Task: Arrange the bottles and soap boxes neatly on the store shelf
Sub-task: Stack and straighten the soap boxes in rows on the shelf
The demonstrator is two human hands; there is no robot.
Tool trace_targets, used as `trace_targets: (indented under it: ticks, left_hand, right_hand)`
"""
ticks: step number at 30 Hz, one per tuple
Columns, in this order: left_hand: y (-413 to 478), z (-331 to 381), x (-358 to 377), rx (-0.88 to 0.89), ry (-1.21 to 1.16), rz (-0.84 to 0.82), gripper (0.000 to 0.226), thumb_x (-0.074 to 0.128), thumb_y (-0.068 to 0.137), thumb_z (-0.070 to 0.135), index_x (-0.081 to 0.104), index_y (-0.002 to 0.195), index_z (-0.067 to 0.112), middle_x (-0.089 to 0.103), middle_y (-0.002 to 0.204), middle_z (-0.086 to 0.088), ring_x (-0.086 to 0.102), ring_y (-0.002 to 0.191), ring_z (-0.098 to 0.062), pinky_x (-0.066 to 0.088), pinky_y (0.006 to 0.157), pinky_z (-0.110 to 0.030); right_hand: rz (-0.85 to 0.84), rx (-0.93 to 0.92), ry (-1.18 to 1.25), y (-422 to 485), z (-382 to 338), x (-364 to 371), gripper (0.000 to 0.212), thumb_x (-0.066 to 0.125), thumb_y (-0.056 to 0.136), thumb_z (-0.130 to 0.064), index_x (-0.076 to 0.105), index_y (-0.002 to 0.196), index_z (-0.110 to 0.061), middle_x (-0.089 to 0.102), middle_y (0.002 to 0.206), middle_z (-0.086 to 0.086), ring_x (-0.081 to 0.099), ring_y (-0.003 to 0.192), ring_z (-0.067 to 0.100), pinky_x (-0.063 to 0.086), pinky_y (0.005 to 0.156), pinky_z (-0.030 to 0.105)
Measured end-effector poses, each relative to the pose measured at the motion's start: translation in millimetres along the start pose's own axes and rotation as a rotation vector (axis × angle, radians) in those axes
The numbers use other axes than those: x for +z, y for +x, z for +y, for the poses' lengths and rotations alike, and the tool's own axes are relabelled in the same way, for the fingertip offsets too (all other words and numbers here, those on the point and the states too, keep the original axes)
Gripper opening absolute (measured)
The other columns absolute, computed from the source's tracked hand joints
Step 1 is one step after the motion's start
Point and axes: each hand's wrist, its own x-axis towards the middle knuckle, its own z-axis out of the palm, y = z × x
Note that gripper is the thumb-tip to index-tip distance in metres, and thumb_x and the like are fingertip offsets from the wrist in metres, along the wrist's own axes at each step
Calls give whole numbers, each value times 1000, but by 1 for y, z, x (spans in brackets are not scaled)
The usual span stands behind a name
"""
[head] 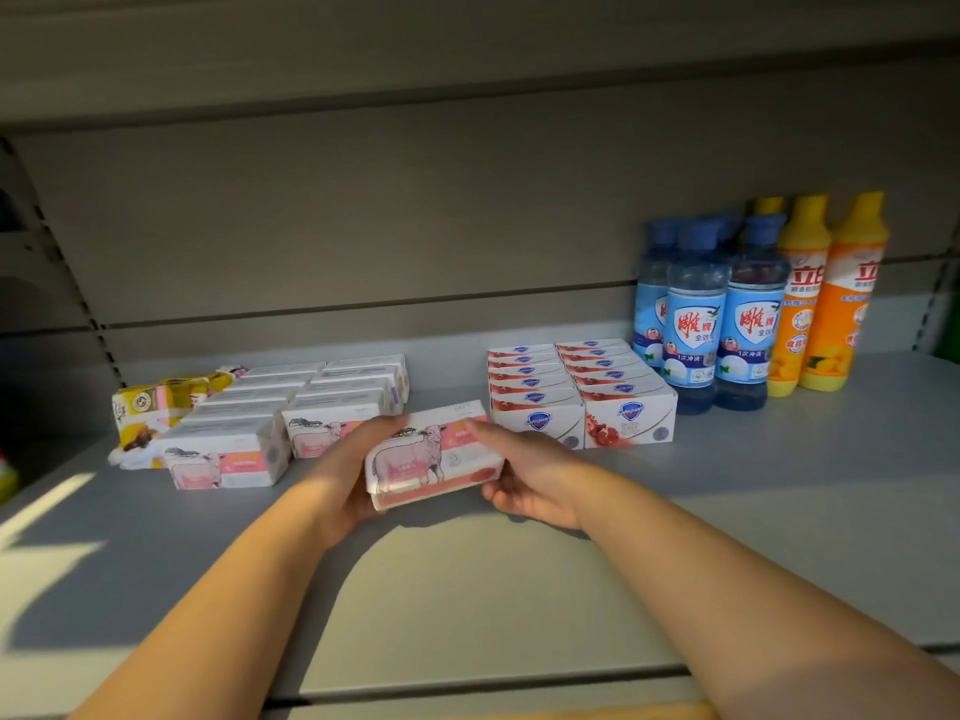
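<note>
Head | left hand (347,472), right hand (527,478) | fingers (482,427) curled round soap box (431,457)

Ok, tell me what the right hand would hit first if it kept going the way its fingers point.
The right hand grips the held sheep soap box. Pushing on back and leftward, it would probably meet the right-hand row of sheep soap boxes first; depth is hard to judge.

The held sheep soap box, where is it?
Head view, centre: the sheep soap box is between left hand and right hand, before the gap separating sheep boxes from Safeguard boxes.
</note>
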Motion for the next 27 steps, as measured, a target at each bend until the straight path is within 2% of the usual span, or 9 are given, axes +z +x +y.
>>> trace_targets:
  ticks: [3,5,7,9,14,17,20,23,27]
  left_hand:
    - [2,5,-12,235,192,153,7,72,79,15,69,84,12,74,81,-7,68,80,-28,54,79,-39]
    - [0,4,-20,375,348,79,19,76,73,1,68,84,14,74,77,3,67,78,-16,54,75,-28]
    - [-2,-1,-25,453,561,32,31,82,65,-2,66,84,17,72,80,12,66,74,-2,52,69,-14]
    - [0,-2,-29,481,707,68,34,85,63,2,66,85,20,70,84,16,63,73,5,47,64,-8]
    - [5,-5,-37,510,848,213,34,81,71,18,63,94,37,65,93,20,61,82,2,43,74,-13]
    - [8,0,-29,558,1224,344,46,77,75,35,63,118,25,61,116,6,55,105,-13,38,87,-19]
    - [12,12,-17,537,1608,358,57,68,80,46,54,132,26,54,134,-1,39,127,-20,30,104,-29]
    - [20,21,-6,491,1719,281,59,66,83,45,50,136,25,52,137,-3,39,129,-23,33,106,-32]
    - [39,31,8,438,1757,281,55,66,83,45,55,131,23,57,127,-4,46,121,-24,40,97,-32]
  right_hand:
    - [-34,-164,-101,5,7,1,23,68,83,-30,65,102,-16,71,83,-1,67,70,8,54,63,20]
    - [-10,-304,-305,7,10,-1,32,74,79,-23,64,110,-20,71,104,-4,66,93,7,54,81,24]
    - [53,-416,-529,7,12,-5,42,76,77,-22,61,116,-22,68,113,-8,63,103,6,50,92,28]
    - [67,-458,-691,6,12,-7,44,74,78,-26,59,119,-26,65,117,-10,60,105,3,48,94,26]
    - [159,-450,-1059,9,18,-11,29,60,84,-21,61,113,-24,65,112,-3,60,102,14,49,90,33]
    - [202,-465,-1329,8,20,-9,30,51,88,-25,58,118,-20,60,114,5,54,104,22,45,84,31]
    - [199,-472,-1366,8,21,-8,28,51,89,-25,59,114,-16,57,115,6,52,106,24,42,84,30]
    - [96,-501,-1423,8,20,-17,24,48,92,-28,57,107,-12,54,115,5,48,107,22,38,83,28]
    - [-82,-509,-1536,7,16,-36,39,40,97,-38,49,126,-14,45,132,1,39,120,17,32,99,27]
